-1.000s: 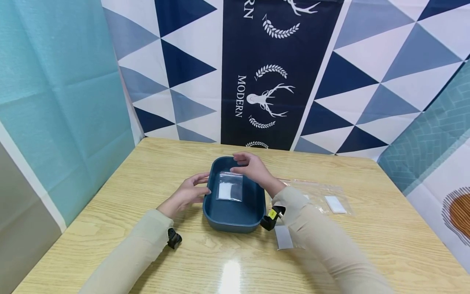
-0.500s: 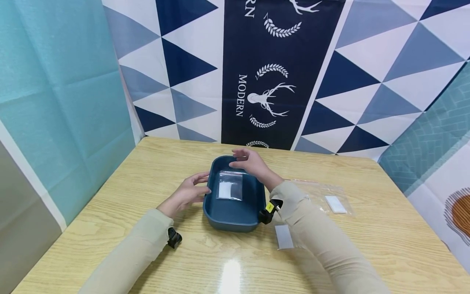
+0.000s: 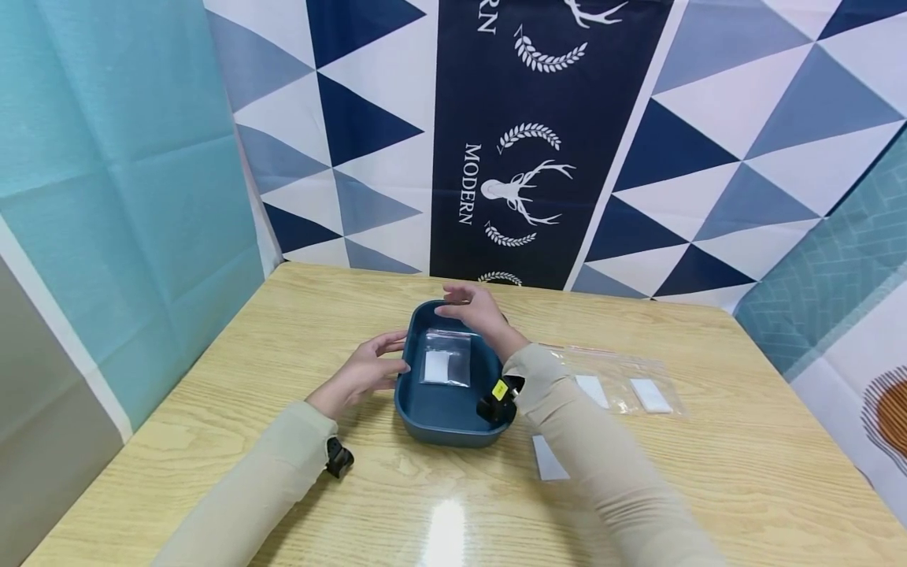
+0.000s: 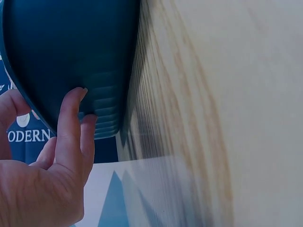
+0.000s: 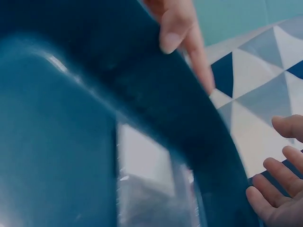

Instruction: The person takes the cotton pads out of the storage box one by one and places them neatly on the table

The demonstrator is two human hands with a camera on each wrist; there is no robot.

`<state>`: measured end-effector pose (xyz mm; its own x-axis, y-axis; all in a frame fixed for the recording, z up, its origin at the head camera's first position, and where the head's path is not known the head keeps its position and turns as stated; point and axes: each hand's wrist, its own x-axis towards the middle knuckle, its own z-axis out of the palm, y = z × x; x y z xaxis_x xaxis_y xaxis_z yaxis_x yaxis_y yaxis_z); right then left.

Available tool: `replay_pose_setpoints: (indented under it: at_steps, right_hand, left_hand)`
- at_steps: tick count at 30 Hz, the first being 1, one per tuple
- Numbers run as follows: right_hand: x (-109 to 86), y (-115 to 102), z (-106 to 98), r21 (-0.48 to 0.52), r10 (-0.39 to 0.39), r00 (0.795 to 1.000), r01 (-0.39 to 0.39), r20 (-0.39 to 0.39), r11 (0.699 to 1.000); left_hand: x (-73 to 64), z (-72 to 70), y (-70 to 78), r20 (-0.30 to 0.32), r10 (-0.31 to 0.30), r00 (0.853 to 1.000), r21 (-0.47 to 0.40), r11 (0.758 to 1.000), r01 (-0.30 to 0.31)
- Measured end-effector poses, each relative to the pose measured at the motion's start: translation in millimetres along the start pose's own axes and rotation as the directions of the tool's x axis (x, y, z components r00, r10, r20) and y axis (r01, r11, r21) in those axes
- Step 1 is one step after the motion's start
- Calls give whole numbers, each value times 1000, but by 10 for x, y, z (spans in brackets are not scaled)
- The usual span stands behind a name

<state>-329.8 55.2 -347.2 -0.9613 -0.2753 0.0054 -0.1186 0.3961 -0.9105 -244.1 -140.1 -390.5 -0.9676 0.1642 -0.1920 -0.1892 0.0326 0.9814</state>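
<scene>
A dark blue plastic bin with rounded corners sits on the table. Inside it lies a small clear zip bag with a white piece in it, also seen as a bag in the right wrist view. My left hand holds the bin's left wall, thumb over the rim and fingertips against the outside; the left wrist view shows these fingers on the ribbed outer wall. Over the bin's far end is my right hand, its fingers relaxed and apart, holding nothing.
Right of the bin, several clear zip bags lie on the wooden table. White pieces show in them: a far-right piece, a middle one and a nearer one partly under the right sleeve. Patterned cloth hangs behind.
My right hand and forearm have shifted slightly left over the bin, uncovering more of a bag on the right. The left hand and the bin stay in place.
</scene>
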Motion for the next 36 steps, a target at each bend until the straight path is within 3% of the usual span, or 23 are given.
replay_pose_setpoints:
  at_steps: [13,22,25,30,36]
  right_hand:
    - [32,283,35,-128,6,997,4,79,992]
    - [15,344,58,-257,52,970,11,237,966]
    - [4,331,76,-287,65,954,23,292,958]
    - [-9,307,106,-375,99,909,66,404,925]
    - [-10,298,105,-450,137,868,107,477,887]
  left_hand:
    - [2,6,6,1,3,1000,2,1000,-3]
    - [2,-11,-3,4,6,1000,3,1000,-6]
    - [6,-14,-7,5,8,1000,6,1000,-8]
    - [-4,-9,-7,0,7,1000,8,1000,-7]
    - [-8,-8,-6,-3,7,1000,0,1000,-7]
